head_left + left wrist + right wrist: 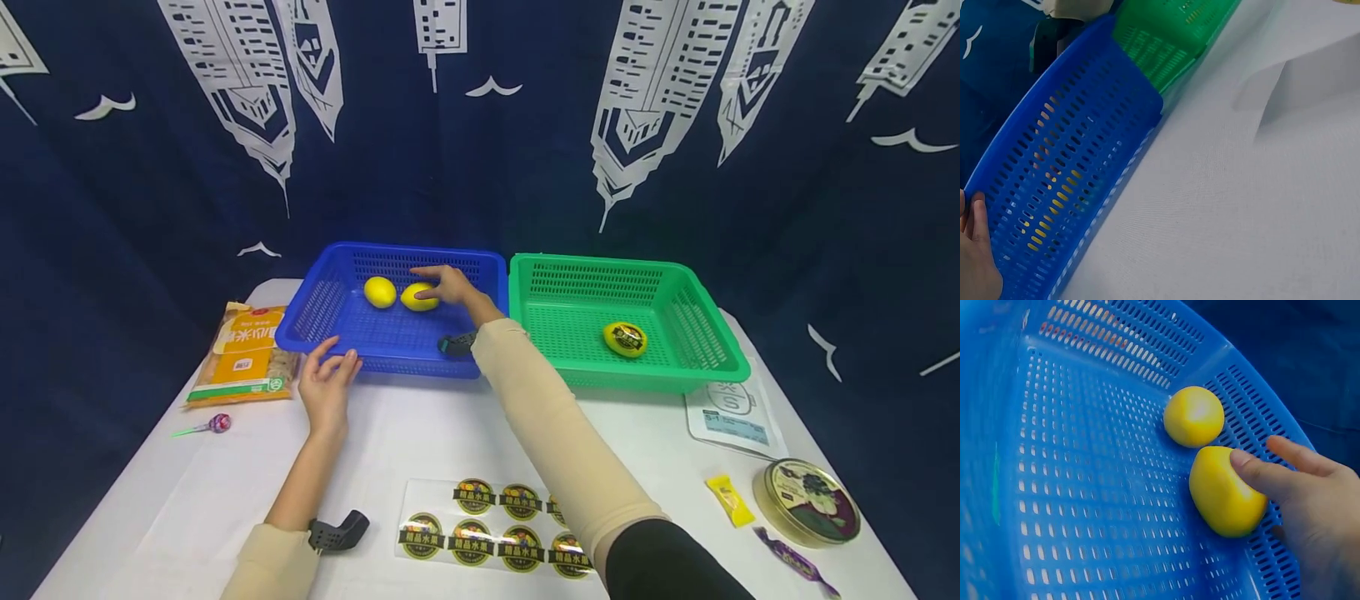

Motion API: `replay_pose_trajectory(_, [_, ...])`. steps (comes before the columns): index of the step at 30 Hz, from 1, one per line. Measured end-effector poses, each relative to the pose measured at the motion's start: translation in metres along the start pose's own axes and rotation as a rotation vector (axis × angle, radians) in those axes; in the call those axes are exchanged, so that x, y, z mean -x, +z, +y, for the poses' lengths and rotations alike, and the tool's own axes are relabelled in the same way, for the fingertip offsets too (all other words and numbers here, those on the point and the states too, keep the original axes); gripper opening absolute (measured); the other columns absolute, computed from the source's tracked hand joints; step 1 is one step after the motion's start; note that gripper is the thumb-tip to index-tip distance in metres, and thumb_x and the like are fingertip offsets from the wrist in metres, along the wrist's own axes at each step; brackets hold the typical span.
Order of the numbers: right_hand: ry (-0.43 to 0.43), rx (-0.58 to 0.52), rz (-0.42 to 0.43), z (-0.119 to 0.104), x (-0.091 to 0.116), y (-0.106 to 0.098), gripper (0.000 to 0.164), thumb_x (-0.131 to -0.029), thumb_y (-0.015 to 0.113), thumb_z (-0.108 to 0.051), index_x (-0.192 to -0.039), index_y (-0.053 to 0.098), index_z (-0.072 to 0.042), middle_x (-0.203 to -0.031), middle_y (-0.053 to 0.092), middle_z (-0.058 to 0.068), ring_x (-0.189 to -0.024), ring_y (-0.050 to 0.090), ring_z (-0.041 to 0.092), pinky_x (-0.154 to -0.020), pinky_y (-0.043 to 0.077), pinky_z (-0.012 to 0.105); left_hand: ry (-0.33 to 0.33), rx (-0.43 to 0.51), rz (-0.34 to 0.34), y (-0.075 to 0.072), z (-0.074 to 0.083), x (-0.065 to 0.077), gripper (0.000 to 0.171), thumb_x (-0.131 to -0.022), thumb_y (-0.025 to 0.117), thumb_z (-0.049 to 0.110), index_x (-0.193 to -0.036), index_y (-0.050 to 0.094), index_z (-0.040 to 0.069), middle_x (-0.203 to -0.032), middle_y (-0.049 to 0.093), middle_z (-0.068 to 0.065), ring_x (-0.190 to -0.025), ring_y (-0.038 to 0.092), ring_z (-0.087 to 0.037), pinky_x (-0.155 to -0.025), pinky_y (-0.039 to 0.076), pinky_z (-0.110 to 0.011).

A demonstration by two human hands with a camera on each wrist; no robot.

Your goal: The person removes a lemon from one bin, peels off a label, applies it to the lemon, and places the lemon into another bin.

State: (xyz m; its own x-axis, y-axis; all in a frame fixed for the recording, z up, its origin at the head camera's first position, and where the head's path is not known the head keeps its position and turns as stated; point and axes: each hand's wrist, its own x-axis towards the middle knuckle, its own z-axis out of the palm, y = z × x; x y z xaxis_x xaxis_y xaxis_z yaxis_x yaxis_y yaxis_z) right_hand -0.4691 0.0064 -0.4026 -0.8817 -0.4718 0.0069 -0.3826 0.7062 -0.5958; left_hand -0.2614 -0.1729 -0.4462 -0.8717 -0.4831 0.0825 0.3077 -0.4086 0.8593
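Two plain yellow lemons lie in the blue plastic basket (405,363). My right hand (452,286) reaches into it over the lemon on the right (417,298); in the right wrist view the thumb lies against that lemon (1222,494) and the index finger stretches out beyond it. The other lemon (1194,417) sits close beside it. At the basket's front left corner my left hand (327,392) holds the rim; in the left wrist view its fingers (980,219) lie on the outer wall. In the green basket (622,377) is a lemon (625,339) bearing a round black-and-gold label.
A sheet of round labels (450,500) lies at the front, partly under the right sleeve. Left are a snack bag (247,354) and a lollipop (219,422). Right are a white pouch (738,417), a yellow packet (730,500), a round tin (810,500) and a purple candy (795,560).
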Motion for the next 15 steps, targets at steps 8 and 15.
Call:
replay_pose_trajectory(8, [0.048, 0.071, -0.119, 0.007, -0.0069, 0.0039, 0.053, -0.083, 0.069, -0.023, -0.133, 0.051, -0.029, -0.138, 0.045, -0.002, -0.128, 0.037, 0.019, -0.107, 0.032, 0.033, 0.017, 0.004, -0.011, 0.0001, -0.0028, -0.0008, 0.039, -0.083, 0.063, -0.006, -0.121, 0.053, -0.003, -0.066, 0.058, -0.001, -0.076, 0.063, -0.012, -0.081, 0.053, -0.03])
replay_pose_trajectory(15, [0.031, 0.101, -0.127, 0.0064, -0.0066, 0.0046, 0.05, -0.082, 0.071, -0.023, -0.129, 0.055, -0.032, -0.135, 0.049, -0.006, -0.125, 0.039, 0.017, -0.105, 0.033, 0.031, 0.022, -0.005, -0.008, -0.0025, -0.0041, -0.001, 0.039, -0.083, 0.064, -0.005, -0.12, 0.053, -0.001, -0.066, 0.059, -0.001, -0.073, 0.064, -0.012, -0.08, 0.053, -0.029])
